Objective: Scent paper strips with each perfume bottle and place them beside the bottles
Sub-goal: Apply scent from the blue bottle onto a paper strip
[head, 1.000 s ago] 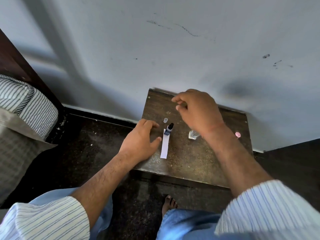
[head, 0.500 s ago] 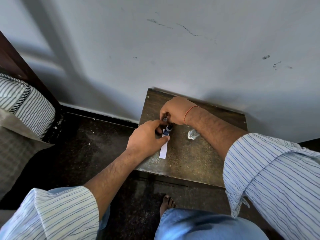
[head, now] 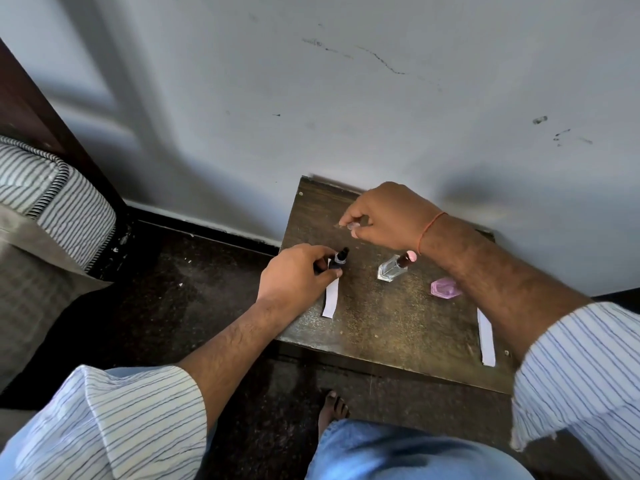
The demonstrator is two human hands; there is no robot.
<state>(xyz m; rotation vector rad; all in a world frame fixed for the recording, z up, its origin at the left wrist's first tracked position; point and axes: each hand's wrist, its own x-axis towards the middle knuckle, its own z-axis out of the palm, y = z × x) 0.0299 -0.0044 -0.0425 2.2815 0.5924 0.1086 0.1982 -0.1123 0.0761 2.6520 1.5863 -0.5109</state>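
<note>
Your small table (head: 391, 327) stands against the wall (head: 346, 98), and everything else sits around it: a striped cushion (head: 59, 199) well off to its left, dark floor (head: 194, 292) at its near edge, your bare toes (head: 334, 405) just below that edge.

On the table, a clear bottle (head: 393, 266) with a pink cap stands near the middle, a flat pink bottle (head: 445, 288) just right of it. A paper strip (head: 486, 341) lies by the table's right edge, partly crossed by your right forearm (the far end is hidden under it). Another strip (head: 331, 296) lies toward the table's left edge, its top end covered by your left hand (head: 294, 277).

That left hand curls its thumb and fingers around a small dark bottle (head: 340, 258), which stands at the strip's top end with its black nozzle bare.

Your right hand (head: 388, 216) hovers over the table's back part, above both bottles, fingers drawn together. Thumb and forefinger pinch something small and pale (head: 354, 226), too blurred to name. An orange thread (head: 429, 230) circles that wrist.
</note>
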